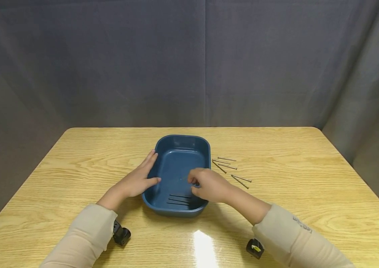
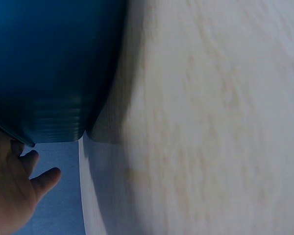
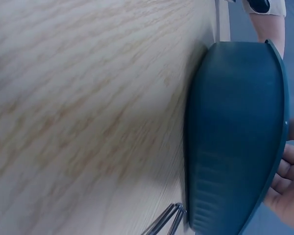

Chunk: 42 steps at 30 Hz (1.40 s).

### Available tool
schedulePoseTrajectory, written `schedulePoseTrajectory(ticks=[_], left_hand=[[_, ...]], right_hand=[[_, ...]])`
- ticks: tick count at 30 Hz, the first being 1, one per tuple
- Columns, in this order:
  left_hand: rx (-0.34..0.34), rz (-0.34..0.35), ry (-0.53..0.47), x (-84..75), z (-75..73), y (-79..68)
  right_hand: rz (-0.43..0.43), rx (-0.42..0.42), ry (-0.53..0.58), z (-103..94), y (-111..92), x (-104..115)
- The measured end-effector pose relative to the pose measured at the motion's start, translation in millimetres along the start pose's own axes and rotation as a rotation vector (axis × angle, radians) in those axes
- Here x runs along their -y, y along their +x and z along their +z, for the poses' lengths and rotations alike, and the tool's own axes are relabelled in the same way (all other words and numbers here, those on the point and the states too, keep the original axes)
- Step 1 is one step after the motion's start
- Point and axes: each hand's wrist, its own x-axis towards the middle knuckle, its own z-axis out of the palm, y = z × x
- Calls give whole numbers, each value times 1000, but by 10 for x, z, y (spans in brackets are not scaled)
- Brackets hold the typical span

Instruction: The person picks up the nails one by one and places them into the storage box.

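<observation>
A deep blue rectangular tray [image 1: 182, 214] stands on the table, with several thin dark nails [image 1: 179, 199] lying side by side at its near end. My left hand [image 1: 139, 180] rests against the tray's left rim, fingers straight and thumb reaching over the inside. Above the tray's right side is my right hand [image 1: 211, 185], slightly blurred, its fingers curled together. A faint thin nail [image 1: 184, 178] seems to stick out left from those fingertips. In the right wrist view, the tray's outer wall [image 3: 235, 122] hides part of the right hand [image 3: 289, 188].
Several loose nails [image 1: 227, 164] lie on the wooden table [image 1: 276, 160] just right of the tray, two [image 1: 241, 180] of them a little nearer. Grey curtains [image 1: 259, 67] hang behind and beside the table. Black wrist cameras [image 1: 121, 234] sit below both sleeves.
</observation>
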Motion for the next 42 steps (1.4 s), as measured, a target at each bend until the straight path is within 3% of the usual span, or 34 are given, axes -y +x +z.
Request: schedulePoseTrajectory(ticks=[14, 28, 42], left_hand=[[-3, 2, 5, 0, 0, 14], [3, 1, -3, -7, -7, 9], [9, -10, 0, -13, -9, -2]], right_hand=[[21, -82, 105, -125, -145, -68], [17, -201, 124, -160, -266, -184], [46, -244, 129, -110, -399, -307]])
